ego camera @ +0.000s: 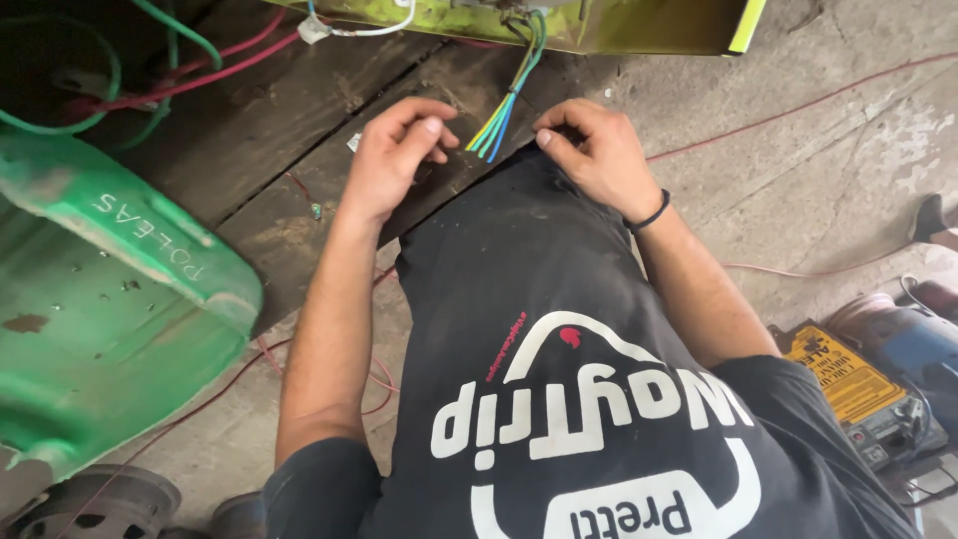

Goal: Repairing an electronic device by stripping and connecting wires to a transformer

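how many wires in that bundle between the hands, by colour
Bundle of wires between the left hand and right hand, as far as the strands can be told apart:
yellow: 1
green: 2
blue: 1
total: 4
The strands overlap near the top, so a hidden one cannot be ruled out.

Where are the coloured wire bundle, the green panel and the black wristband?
coloured wire bundle (504,110), head view, mid-length of strands.
green panel (100,299), head view, flat painted face.
black wristband (654,213), head view, band on the wrist.
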